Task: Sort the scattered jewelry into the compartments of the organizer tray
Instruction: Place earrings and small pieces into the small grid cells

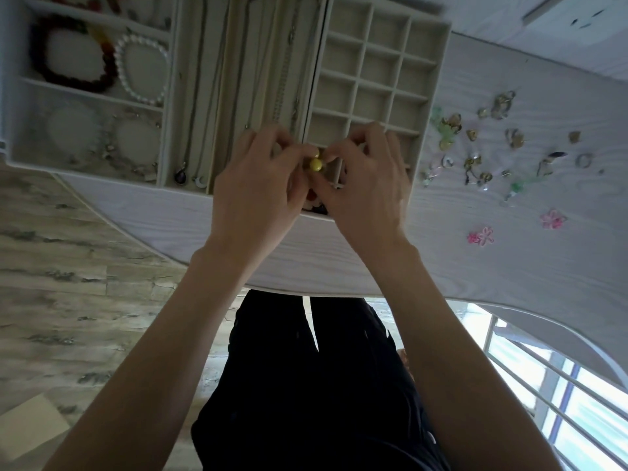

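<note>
A small yellow bead earring point(315, 163) is pinched between my left hand point(253, 185) and my right hand point(365, 181), both held over the near edge of the grid organizer tray point(441, 62). The tray's small square compartments beyond my fingers look bare; those under my hands are hidden. Scattered jewelry point(475, 161), mostly gold and green pieces, lies on the white table right of the tray. Two pink flower pieces point(480, 236) lie nearer the table's front edge.
Left of the grid stands a long-slot tray with necklaces point(238, 79). Further left, a tray holds a dark red bead bracelet point(68, 59) and a pearl bracelet point(142, 66). The white table's curved front edge point(272, 283) runs below my wrists.
</note>
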Tool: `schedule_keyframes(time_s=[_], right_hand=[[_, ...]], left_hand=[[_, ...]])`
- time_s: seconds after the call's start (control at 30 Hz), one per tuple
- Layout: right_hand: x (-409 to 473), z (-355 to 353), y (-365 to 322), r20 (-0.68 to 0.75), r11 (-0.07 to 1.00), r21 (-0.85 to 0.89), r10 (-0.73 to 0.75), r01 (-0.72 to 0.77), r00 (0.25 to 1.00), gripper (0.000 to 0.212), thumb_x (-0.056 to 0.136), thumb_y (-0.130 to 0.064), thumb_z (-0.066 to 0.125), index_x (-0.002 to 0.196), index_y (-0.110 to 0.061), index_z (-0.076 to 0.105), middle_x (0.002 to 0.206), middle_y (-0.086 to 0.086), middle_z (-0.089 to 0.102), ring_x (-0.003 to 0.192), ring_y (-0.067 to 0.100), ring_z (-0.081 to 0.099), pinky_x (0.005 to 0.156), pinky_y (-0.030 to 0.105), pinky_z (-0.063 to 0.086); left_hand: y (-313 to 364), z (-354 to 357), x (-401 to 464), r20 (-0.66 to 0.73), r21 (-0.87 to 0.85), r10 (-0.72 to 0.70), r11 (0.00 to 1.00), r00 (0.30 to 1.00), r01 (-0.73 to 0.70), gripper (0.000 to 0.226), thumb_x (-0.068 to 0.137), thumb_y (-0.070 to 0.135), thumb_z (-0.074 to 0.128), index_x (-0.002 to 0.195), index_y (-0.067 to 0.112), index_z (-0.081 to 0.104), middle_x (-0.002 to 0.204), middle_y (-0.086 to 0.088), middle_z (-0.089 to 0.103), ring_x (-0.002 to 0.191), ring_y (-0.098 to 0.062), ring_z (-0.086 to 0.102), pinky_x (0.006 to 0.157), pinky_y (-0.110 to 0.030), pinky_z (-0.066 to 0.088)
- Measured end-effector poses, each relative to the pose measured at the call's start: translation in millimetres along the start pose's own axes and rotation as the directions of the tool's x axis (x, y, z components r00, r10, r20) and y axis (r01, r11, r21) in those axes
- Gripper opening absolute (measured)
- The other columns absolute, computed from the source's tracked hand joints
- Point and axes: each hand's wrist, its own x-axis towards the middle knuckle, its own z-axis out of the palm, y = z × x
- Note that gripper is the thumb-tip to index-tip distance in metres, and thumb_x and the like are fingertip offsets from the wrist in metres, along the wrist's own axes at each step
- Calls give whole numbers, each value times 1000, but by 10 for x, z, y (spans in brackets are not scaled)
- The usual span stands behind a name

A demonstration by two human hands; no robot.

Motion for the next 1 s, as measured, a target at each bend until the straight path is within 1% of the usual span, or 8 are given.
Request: schedule_keyframes(time_s=[0.1, 0.23, 0.37, 0.5, 0.63, 0.77, 0.93, 1.0], right_hand=[[62, 2, -12, 7, 1000, -27, 10, -9, 1000, 22, 69, -32, 79, 73, -15, 66, 85, 4, 58, 82, 23, 56, 59, 25, 36], [50, -18, 17, -15, 999, -39, -23, 22, 1000, 20, 71, -29, 77, 73, -12, 66, 81, 6, 59, 79, 24, 55, 59, 29, 44], [4, -26, 13, -40, 997, -75, -20, 17, 999, 20, 71, -27, 76, 71, -10, 66, 79, 7, 60, 77, 26, 55, 59, 33, 47], [23, -26, -6, -40, 994, -109, 4, -8, 999, 21, 69, -29, 80, 72, -11, 69, 78, 5, 61, 76, 25, 55, 61, 30, 43], [88, -5, 6, -7, 994, -105, -12, 11, 1000, 23, 67, -33, 80, 71, -13, 70, 76, 4, 60, 77, 24, 56, 64, 26, 36], [39, -20, 64, -21, 999, -38, -24, 23, 999, 26, 66, -36, 81, 74, -15, 69, 78, 3, 59, 77, 22, 55, 60, 25, 39], [-40, -79, 94, -63, 998, 60, -26, 30, 998, 13, 69, -17, 80, 78, -14, 70, 82, 3, 60, 76, 20, 55, 62, 22, 36], [-40, -60, 66, -57, 998, 57, -13, 16, 998, 13, 68, -16, 79, 78, -14, 71, 82, 3, 60, 76, 20, 56, 61, 22, 35]], left_hand=[[15, 5, 28, -7, 16, -5, 1000, 1000, 5, 21, 86, 19, 53, 98, 15, 70, 96, -6, 58, 90, -23, 54, 60, -24, 41], [13, 12, 66, -25, 34, -3, 999, 1000, 4, 19, 88, 23, 54, 94, 16, 70, 94, -6, 58, 88, -23, 55, 59, -23, 38], [15, 17, 76, -37, 23, -16, 1000, 999, 16, 14, 87, 22, 59, 93, 16, 70, 94, -5, 59, 88, -24, 56, 57, -27, 42], [27, 26, 77, -53, 33, -13, 999, 998, 15, 13, 86, 20, 59, 91, 14, 70, 93, -6, 59, 89, -24, 56, 56, -26, 40], [9, 37, 82, -56, 12, -7, 1000, 998, 8, 14, 86, 19, 58, 92, 14, 70, 94, -6, 59, 89, -23, 56, 61, -24, 40], [-6, 25, 61, -52, -12, 4, 1000, 999, -4, 19, 86, 22, 55, 94, 14, 71, 95, -7, 59, 89, -23, 56, 64, -22, 38], [-12, 19, 55, -45, -11, 8, 1000, 999, -9, 19, 87, 17, 56, 99, 13, 70, 95, -7, 59, 90, -23, 56, 66, -21, 40], [-13, 17, 58, -46, -6, 1, 1000, 999, -1, 20, 87, 17, 56, 102, 13, 69, 97, -8, 59, 91, -23, 56, 66, -22, 41]])
